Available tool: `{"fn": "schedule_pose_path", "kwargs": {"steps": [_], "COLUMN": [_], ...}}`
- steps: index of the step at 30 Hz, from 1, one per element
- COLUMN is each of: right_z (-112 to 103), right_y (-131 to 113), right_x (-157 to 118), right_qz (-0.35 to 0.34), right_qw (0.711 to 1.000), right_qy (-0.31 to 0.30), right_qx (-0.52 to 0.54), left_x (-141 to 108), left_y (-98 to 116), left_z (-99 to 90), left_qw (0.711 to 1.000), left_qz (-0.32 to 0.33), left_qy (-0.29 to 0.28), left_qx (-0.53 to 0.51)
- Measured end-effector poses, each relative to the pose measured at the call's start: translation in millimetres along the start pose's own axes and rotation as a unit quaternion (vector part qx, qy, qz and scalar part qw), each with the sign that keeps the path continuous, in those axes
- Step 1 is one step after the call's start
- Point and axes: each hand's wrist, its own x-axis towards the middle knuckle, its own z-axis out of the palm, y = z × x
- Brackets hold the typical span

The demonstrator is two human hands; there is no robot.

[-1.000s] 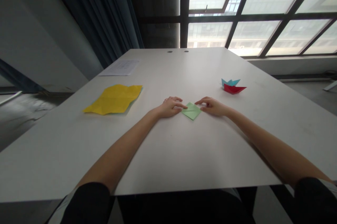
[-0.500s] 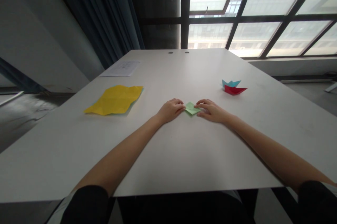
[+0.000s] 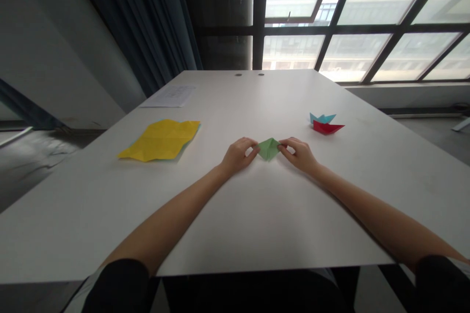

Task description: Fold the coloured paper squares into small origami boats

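Observation:
A small folded green paper (image 3: 269,149), diamond-shaped with a crease down its middle, is held between my two hands. My left hand (image 3: 239,154) pinches its left corner between thumb and fingers. The opposite corner is gripped by the thumb and fingertips of my right hand (image 3: 298,153). The paper looks tilted up a little from the white table (image 3: 257,215); whether its lower tip touches the surface I cannot tell.
To the left lie yellow paper sheets (image 3: 159,140) with a bluish one beneath. Behind them is a white printed sheet (image 3: 169,96). A red paper boat (image 3: 326,128) and a blue paper boat (image 3: 323,118) stand to the right. Windows and a dark curtain (image 3: 147,19) are beyond.
The green paper has been lifted from lying flat to a tilted position. My right hand's fingers have gone from resting over its edge to pinching the right corner.

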Motion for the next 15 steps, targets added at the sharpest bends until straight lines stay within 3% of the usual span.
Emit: {"fn": "schedule_pose_path", "kwargs": {"steps": [3, 6, 11, 15], "right_z": [1, 3, 4, 5], "right_y": [-3, -1, 8, 10], "right_x": [0, 0, -1, -1], "right_qz": [0.062, 0.070, 0.009, -0.021], "right_qw": [0.998, 0.997, 0.995, 0.994], "right_qy": [0.003, -0.027, -0.097, -0.103], "right_qx": [0.026, 0.029, -0.010, -0.027], "left_x": [2, 4, 4, 4], "left_y": [3, 1, -4, -5], "left_z": [2.9, 5.4, 8.4, 9.0], "left_qw": [0.996, 0.992, 0.993, 0.993], "left_qz": [-0.083, -0.120, -0.075, -0.045], "left_qy": [0.009, -0.027, -0.089, -0.112], "left_qx": [-0.041, -0.039, 0.011, 0.014]}}
